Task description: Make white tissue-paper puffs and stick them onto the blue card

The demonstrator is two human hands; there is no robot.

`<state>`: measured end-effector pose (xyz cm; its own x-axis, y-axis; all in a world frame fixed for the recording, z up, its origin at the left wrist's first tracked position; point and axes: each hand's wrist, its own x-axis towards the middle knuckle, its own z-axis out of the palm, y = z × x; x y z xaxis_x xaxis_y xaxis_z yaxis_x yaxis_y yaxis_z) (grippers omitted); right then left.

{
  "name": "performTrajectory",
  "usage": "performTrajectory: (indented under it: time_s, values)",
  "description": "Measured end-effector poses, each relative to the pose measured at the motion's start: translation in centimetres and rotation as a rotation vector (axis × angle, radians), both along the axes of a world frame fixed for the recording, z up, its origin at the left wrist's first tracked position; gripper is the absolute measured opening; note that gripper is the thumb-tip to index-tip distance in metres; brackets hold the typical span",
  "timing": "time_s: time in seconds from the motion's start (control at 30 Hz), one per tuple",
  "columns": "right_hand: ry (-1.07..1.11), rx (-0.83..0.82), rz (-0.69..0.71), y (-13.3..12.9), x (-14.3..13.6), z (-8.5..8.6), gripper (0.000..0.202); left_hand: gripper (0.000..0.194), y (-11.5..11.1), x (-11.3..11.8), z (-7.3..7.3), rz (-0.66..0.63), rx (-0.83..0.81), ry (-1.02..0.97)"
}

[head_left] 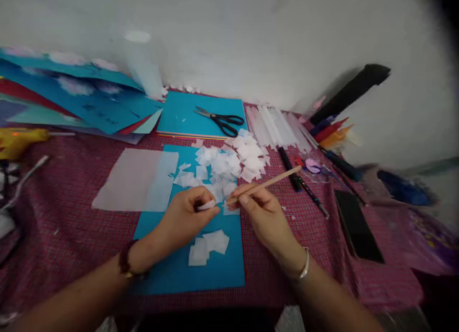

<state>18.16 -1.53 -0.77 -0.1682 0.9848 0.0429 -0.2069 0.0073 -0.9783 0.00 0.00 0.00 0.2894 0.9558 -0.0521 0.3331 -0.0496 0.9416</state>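
Over a blue sheet (215, 274), my left hand (188, 212) pinches a small white paper piece (207, 205). My right hand (261, 215) grips a thin wooden stick (274, 180), which slants up to the right; its lower tip is close to the paper piece, and whether they touch is unclear. Behind both hands lies a heap of white paper squares (225, 163). Several more paper squares (200, 250) rest on the blue sheet nearer to me. A larger translucent white sheet (131, 179) overlaps the blue sheet's left edge.
Black-handled scissors (222, 121) lie on a blue stack (179, 102) at the back. A yellow glue gun (21, 140) is at far left. Right of my right hand are a black marker (289, 168), a pen (312, 196) and a dark phone (358, 226). The patterned cloth (287, 236) covers the table.
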Motion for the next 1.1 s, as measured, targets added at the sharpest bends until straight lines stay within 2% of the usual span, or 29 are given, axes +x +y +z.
performTrajectory:
  time_s: [0.23,0.43,0.67,0.8,0.9,1.1]
  values:
    - [-0.054,0.052,0.001,-0.2,-0.1,0.2,0.01,0.008,-0.4,0.1,-0.6,-0.052,0.134,0.061]
    - [0.007,0.046,0.026,-0.1,-0.1,-0.1,0.012,0.013,-0.4,0.0,-0.8,-0.072,0.222,0.038]
    - [-0.066,0.023,0.043,0.0,-0.2,0.0,0.009,0.016,-0.4,-0.1,-1.0,-0.091,0.284,0.046]
    - [-0.053,-0.006,0.052,0.0,-0.2,0.2,0.009,0.015,-0.4,-0.1,-0.4,-0.1,0.231,0.064]
    - [-0.015,-0.027,0.056,0.1,-0.1,0.1,0.009,0.013,-0.4,-0.1,0.0,-0.106,0.122,0.024]
    - [0.087,-0.096,0.022,0.4,-0.1,0.0,0.008,0.003,-0.6,-0.1,-0.2,-0.089,-0.071,-0.061]
